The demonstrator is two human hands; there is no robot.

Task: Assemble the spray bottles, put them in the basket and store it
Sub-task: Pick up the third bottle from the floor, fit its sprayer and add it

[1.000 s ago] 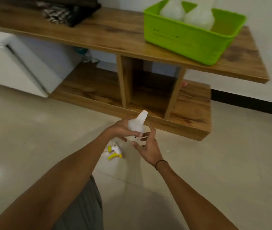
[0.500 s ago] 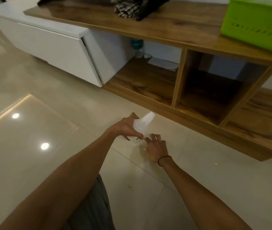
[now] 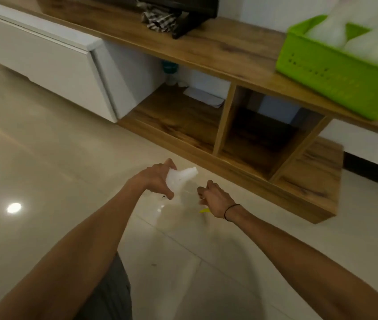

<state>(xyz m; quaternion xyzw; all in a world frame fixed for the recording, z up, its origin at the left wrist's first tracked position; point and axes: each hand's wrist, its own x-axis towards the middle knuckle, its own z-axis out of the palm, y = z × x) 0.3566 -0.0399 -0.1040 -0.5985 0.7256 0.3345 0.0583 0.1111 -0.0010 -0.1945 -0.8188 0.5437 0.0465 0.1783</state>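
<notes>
My left hand (image 3: 158, 179) grips the clear spray bottle (image 3: 181, 181), neck bare and pointing right. A second ago the yellow-trigger spray head (image 3: 204, 210) lay on the floor; now my right hand (image 3: 216, 199) has curled around it, only a yellow tip showing. Next I judge it screws on, then joins the 2 bottles (image 3: 349, 40) in the green basket (image 3: 335, 75) on the wooden shelf unit (image 3: 206, 45).

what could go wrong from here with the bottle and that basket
The left hand grips the open-necked bottle tilted over, so it might slip. The right hand seems to hold a yellow-tipped sprayer, mostly hidden; it may thread crooked. The green basket sits near the shelf's front edge and could get knocked.
</notes>
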